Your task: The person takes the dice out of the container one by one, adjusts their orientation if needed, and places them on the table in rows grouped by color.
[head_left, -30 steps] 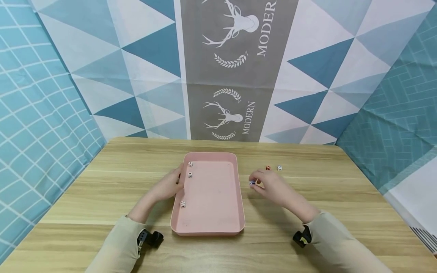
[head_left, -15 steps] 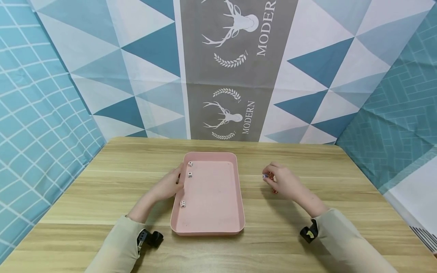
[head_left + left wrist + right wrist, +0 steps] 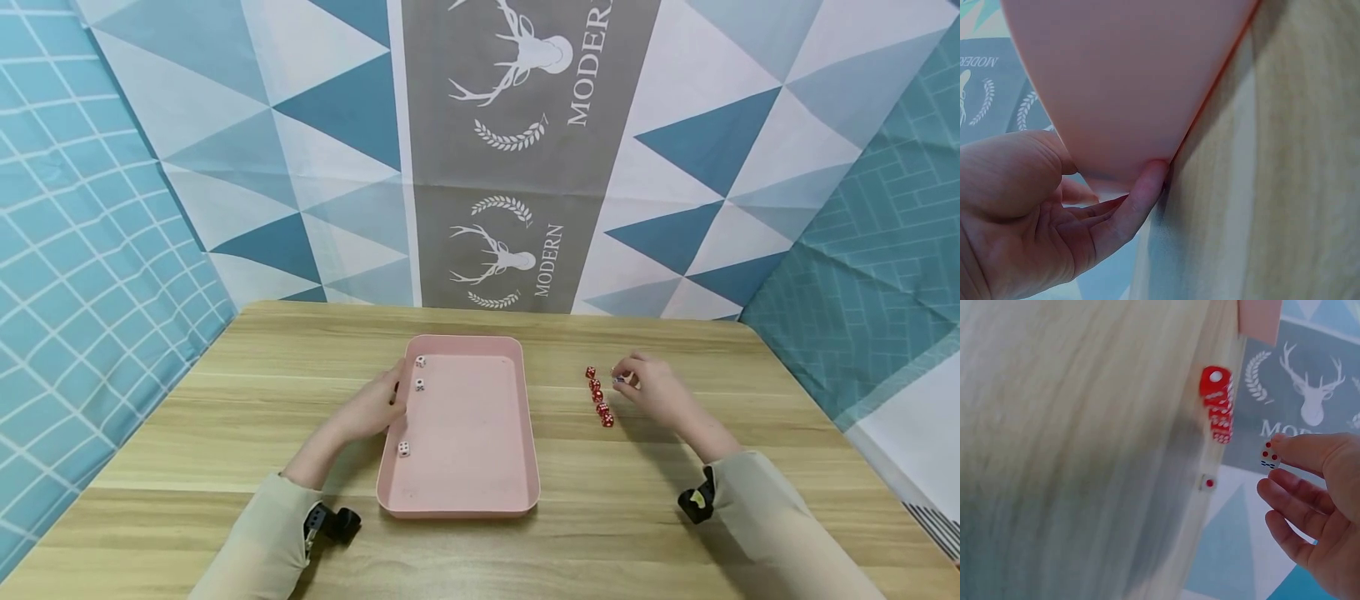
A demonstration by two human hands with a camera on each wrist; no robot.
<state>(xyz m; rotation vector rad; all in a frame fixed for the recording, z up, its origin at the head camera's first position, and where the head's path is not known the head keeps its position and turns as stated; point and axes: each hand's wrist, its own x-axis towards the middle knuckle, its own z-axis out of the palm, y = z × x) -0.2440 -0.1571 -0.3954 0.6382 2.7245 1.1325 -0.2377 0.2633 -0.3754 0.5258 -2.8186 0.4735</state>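
My left hand (image 3: 366,410) grips the left wall of a pink tray (image 3: 472,433), thumb at the rim and fingers along the outside. Inside the tray, three white dice (image 3: 404,449) lie along its left side. To the right of the tray, my right hand (image 3: 654,393) pinches a white die (image 3: 1269,454) between thumb and fingertip, held above the table. Several red dice (image 3: 597,397) form a slanting row on the table just left of that hand. Another white die (image 3: 1209,482) rests on the table beyond the row's far end, mostly hidden behind my fingers in the head view.
The wooden table (image 3: 225,400) runs back to a patterned cloth (image 3: 337,150) that hangs behind it. A blue checked cloth (image 3: 90,275) hangs at the left and a teal one (image 3: 885,225) at the right. Each wrist carries a small black camera (image 3: 697,497).
My right hand has moved right, away from the tray and past the red dice, still pinching the white die. This uncovers the red row. The left hand keeps its grip on the tray.
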